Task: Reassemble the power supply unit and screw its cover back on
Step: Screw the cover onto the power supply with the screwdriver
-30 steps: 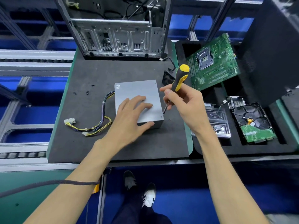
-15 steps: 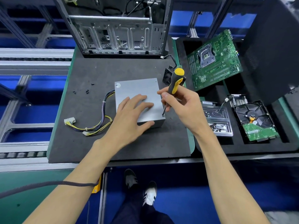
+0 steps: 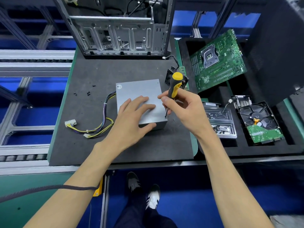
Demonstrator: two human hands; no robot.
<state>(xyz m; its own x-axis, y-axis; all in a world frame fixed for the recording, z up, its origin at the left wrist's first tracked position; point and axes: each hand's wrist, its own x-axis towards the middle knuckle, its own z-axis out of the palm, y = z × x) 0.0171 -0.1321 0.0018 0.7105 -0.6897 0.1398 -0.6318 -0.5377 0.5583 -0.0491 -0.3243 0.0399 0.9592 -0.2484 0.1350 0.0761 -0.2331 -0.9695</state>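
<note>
Dark trousers and black-and-white shoes point(image 3: 148, 193) at the bottom edge, over blue floor. Two bare forearms reaching up onto a dark foam mat point(image 3: 92, 142). Left hand point(image 3: 131, 119) laid flat, fingers straight and spread, palm pressing on the lid of the power supply unit point(image 3: 139, 91), thumb against its near edge. Grey metal box, sitting near the middle of the mat, cover in place. Right hand point(image 3: 182, 109) curled round a yellow-and-black screwdriver point(image 3: 174, 86), pinching the handle, shaft nearly upright, tip at the lid's near right corner. Bundle of yellow, black and purple wires point(image 3: 102, 125) trailing left from the box to a white connector point(image 3: 70, 123). Few small black screws point(image 3: 88, 92) loose on the mat farther left. To the right, black foam tray point(image 3: 213, 150) holding a metal bracket point(image 3: 220, 122), a hard drive point(image 3: 261, 125) and, farther back, a green motherboard point(image 3: 217, 61) tilted. Small black fan point(image 3: 169, 74) just behind the screwdriver. At the far edge, open computer case point(image 3: 118, 30), upright.
</note>
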